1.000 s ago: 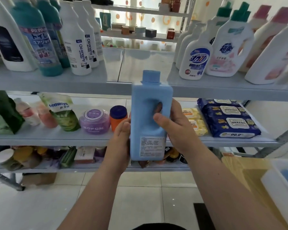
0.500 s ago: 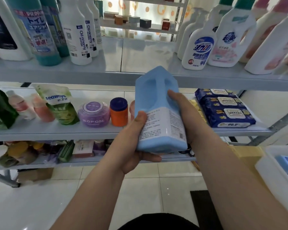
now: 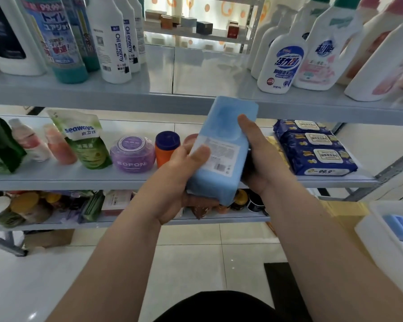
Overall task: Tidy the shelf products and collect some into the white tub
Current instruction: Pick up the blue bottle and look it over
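The left hand (image 3: 172,182) grasps the lower end of the blue bottle (image 3: 221,145). Its thumb lies flat across the white label (image 3: 219,156) and its fingers are tucked under the base. The right hand (image 3: 256,159) clasps the bottle's right side, with one digit stretched up onto the front face. Both bare forearms rise from the bottom of the frame and meet at centre.

The bottle is held in the air at centre frame, touching no shelf. It is tilted, with its base toward the person and its top leaning away, just in front of the edge of the upper shelf (image 3: 102,94).

The step looks like carrying this bottle to the white tub (image 3: 379,249), which sits at the lower right of the frame with a blue item (image 3: 400,226) already inside.

To do it well:
- Keep the left fingers under the base so the weight is carried rather than squeezed.
- Draw the bottle's top back from the shelf edge before swinging right.
- Pass in front of the wipes packs (image 3: 316,147) on the middle shelf (image 3: 79,180), not over them.
- Lower the bottle in beside the blue item, and let go only once it rests on the tub floor.

The cap cannot be seen from here, so I would handle the bottle as if it might leak.
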`<state>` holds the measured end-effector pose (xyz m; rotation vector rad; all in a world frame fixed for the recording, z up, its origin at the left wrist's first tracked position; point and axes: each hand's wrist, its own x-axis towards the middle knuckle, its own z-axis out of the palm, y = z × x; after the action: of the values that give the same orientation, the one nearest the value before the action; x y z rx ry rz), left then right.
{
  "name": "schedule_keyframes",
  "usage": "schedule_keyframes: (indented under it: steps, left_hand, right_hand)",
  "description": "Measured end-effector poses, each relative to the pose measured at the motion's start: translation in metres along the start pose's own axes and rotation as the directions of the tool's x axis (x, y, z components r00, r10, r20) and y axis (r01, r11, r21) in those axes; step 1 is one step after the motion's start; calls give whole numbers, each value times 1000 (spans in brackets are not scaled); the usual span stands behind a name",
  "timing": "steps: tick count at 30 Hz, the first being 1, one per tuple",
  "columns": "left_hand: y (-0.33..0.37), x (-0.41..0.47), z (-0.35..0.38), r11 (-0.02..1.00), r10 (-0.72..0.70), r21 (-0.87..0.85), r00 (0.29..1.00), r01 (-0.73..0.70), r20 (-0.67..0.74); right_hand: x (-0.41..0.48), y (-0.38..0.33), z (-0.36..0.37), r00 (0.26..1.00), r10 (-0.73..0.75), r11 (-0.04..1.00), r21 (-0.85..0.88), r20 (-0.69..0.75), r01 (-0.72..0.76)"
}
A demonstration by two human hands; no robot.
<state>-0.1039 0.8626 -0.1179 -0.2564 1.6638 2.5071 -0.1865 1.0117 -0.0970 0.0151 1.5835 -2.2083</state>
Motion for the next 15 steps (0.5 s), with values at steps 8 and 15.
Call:
schedule_keyframes:
  steps: [8, 15]
  left_hand:
    - [-25, 15, -16, 971, 102, -226, 988, -74, 115]
    - [-23, 19, -22, 974, 194, 93, 972, -206, 130]
  right_hand:
    - [4, 1, -3, 988, -139, 989, 59, 71, 135]
    - [0, 5, -9, 908, -352, 886, -233, 227, 402]
